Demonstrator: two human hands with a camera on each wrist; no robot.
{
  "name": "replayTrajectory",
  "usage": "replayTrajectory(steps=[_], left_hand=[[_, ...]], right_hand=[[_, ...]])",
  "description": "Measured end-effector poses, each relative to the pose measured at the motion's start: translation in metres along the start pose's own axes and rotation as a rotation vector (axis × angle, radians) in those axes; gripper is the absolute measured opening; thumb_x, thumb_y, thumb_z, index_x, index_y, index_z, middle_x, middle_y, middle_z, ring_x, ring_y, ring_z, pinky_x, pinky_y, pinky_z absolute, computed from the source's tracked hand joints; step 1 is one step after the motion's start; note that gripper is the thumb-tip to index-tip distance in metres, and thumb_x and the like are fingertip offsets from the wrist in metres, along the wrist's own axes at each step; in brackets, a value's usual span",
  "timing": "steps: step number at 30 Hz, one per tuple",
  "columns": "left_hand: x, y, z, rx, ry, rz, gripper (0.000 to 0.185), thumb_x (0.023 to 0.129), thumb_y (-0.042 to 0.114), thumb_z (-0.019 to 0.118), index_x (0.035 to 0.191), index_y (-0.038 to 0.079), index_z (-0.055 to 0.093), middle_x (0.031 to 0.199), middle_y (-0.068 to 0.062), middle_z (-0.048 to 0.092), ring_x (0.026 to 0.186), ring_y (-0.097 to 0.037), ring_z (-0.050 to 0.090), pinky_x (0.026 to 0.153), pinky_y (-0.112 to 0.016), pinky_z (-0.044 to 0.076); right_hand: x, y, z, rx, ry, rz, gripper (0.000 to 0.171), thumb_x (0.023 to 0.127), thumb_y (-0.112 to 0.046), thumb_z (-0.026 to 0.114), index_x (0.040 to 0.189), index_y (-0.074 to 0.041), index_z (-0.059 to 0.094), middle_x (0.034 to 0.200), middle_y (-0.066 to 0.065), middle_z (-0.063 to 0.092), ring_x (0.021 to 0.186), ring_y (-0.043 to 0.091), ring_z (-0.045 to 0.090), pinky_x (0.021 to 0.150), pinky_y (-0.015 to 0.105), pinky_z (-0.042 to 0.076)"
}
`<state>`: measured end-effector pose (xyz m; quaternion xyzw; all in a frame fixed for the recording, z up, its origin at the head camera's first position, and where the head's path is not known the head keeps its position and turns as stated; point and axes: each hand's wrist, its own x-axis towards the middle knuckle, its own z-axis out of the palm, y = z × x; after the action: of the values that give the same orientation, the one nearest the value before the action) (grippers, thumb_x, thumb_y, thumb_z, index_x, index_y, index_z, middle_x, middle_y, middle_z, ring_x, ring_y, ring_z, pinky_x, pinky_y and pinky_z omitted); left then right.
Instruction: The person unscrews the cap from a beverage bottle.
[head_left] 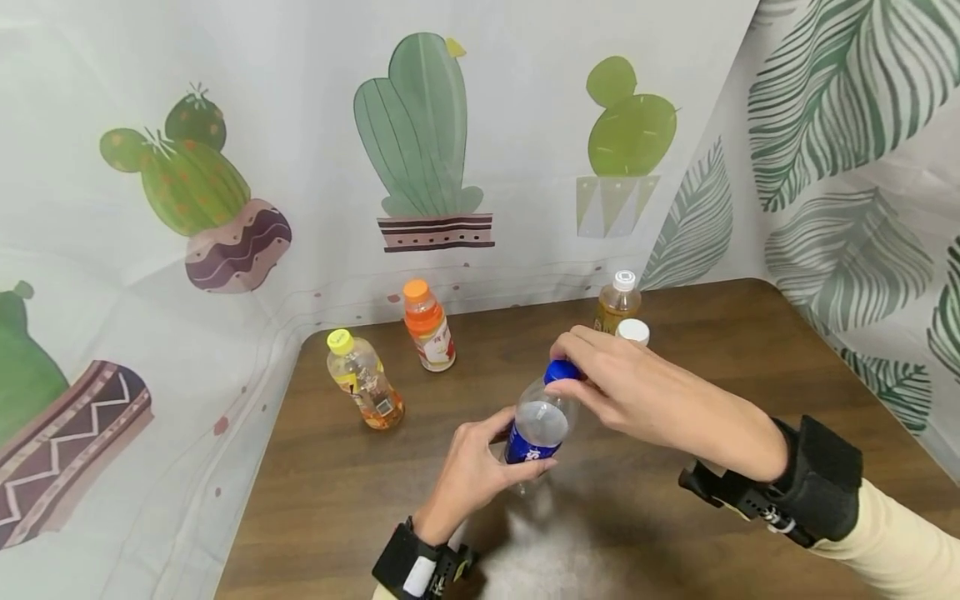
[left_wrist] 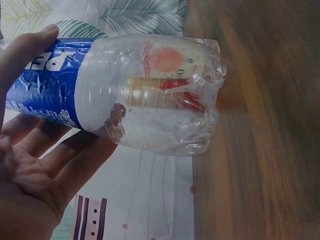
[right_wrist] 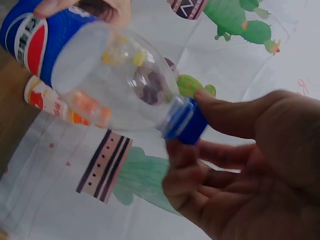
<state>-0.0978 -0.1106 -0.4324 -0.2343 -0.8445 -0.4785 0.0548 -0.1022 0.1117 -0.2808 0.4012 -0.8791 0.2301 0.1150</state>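
A clear plastic soda bottle [head_left: 543, 423] with a blue label [left_wrist: 52, 67] stands tilted between my two hands. My left hand [head_left: 471, 467] grips it round the label, thumb on one side and fingers on the other. With thumb and fingertips, my right hand [head_left: 626, 385] pinches the blue cap [right_wrist: 188, 122], which sits at the bottle's neck. Whether the cap is loose cannot be seen. In the left wrist view the bottle's lower part looks see-through, with its base close to the wooden table. Whether the base touches the wood is unclear.
On the wooden table [head_left: 337, 500], a yellow-capped bottle [head_left: 366, 382] and an orange-capped bottle [head_left: 430, 327] stand to the left. Behind my right hand are a white-capped bottle [head_left: 618, 305] and another white cap [head_left: 633, 331], its body hidden. A cactus-print cloth [head_left: 525, 125] hangs behind.
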Motion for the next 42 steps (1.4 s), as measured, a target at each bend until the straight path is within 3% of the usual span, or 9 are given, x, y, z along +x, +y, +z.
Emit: replayTrajectory(steps=[4,9,16,18,21,25,32,38,42], left_hand=[[0.002,0.001,-0.001,0.016,-0.002,0.029,0.058,0.073,0.047,0.085,0.124,0.027,0.065,0.11,0.006,0.074,0.096,-0.009,0.071,0.083,-0.024,0.058],[0.001,0.001,0.0,0.012,-0.027,0.013,0.059,0.073,0.047,0.085,0.125,0.026,0.065,0.112,0.005,0.074,0.097,-0.008,0.071,0.084,-0.022,0.057],[0.0,0.001,0.004,0.042,-0.033,0.027,0.06,0.075,0.05,0.083,0.127,0.029,0.063,0.114,0.006,0.073,0.101,-0.007,0.07,0.085,-0.023,0.057],[0.001,0.001,0.003,0.082,-0.022,0.047,0.06,0.076,0.051,0.082,0.128,0.027,0.063,0.113,0.005,0.073,0.1,-0.008,0.07,0.083,-0.025,0.058],[0.002,0.003,0.002,0.118,-0.005,0.067,0.06,0.077,0.05,0.082,0.128,0.024,0.063,0.113,0.003,0.074,0.099,-0.008,0.07,0.081,-0.029,0.059],[0.003,0.004,0.001,0.149,0.007,0.074,0.062,0.076,0.05,0.082,0.13,0.024,0.063,0.113,0.003,0.074,0.098,-0.009,0.07,0.08,-0.033,0.06],[0.001,0.004,0.001,0.2,0.01,0.067,0.067,0.076,0.052,0.082,0.133,0.026,0.061,0.116,0.004,0.073,0.098,-0.008,0.07,0.08,-0.033,0.059],[0.002,0.003,0.001,0.174,0.007,0.069,0.066,0.076,0.051,0.082,0.133,0.025,0.061,0.115,0.003,0.073,0.097,-0.008,0.07,0.079,-0.034,0.06],[0.001,0.004,0.001,0.152,0.011,0.06,0.064,0.075,0.05,0.083,0.131,0.027,0.062,0.113,0.005,0.074,0.096,-0.007,0.07,0.078,-0.035,0.06]], right_hand=[[-0.001,0.002,-0.006,-0.012,-0.042,-0.018,0.017,0.093,-0.019,0.069,0.104,-0.012,0.059,0.095,-0.006,0.056,0.083,0.005,0.054,0.073,0.024,0.053],[-0.003,0.003,-0.008,-0.055,-0.079,-0.003,0.019,0.093,-0.022,0.069,0.109,-0.014,0.062,0.096,-0.006,0.057,0.081,0.005,0.053,0.071,0.024,0.052],[-0.004,-0.007,-0.019,-0.193,-0.047,0.108,0.057,0.091,-0.046,0.068,0.132,-0.007,0.056,0.088,-0.005,0.061,0.07,0.003,0.053,0.062,0.027,0.05],[-0.002,-0.011,-0.024,-0.198,-0.013,0.147,0.052,0.09,-0.047,0.068,0.123,-0.007,0.059,0.08,-0.006,0.06,0.066,0.004,0.053,0.059,0.026,0.048],[0.001,-0.017,-0.027,-0.219,0.019,0.209,0.04,0.091,-0.051,0.065,0.094,-0.011,0.062,0.068,-0.008,0.054,0.057,0.005,0.047,0.053,0.025,0.043],[0.002,-0.02,-0.021,-0.245,-0.002,0.268,0.045,0.09,-0.053,0.064,0.072,-0.013,0.052,0.057,-0.007,0.044,0.049,0.007,0.041,0.048,0.024,0.038],[0.0,-0.016,-0.008,-0.138,0.001,0.239,0.031,0.09,-0.036,0.071,0.078,-0.011,0.057,0.065,-0.007,0.053,0.055,0.005,0.047,0.052,0.023,0.042],[-0.001,-0.013,-0.01,-0.125,0.007,0.169,0.029,0.092,-0.033,0.07,0.078,-0.014,0.053,0.067,-0.008,0.05,0.058,0.006,0.045,0.055,0.024,0.041],[-0.001,-0.013,-0.012,-0.118,-0.01,0.142,0.021,0.09,-0.027,0.073,0.085,-0.015,0.057,0.075,-0.007,0.056,0.064,0.005,0.051,0.059,0.024,0.046]])
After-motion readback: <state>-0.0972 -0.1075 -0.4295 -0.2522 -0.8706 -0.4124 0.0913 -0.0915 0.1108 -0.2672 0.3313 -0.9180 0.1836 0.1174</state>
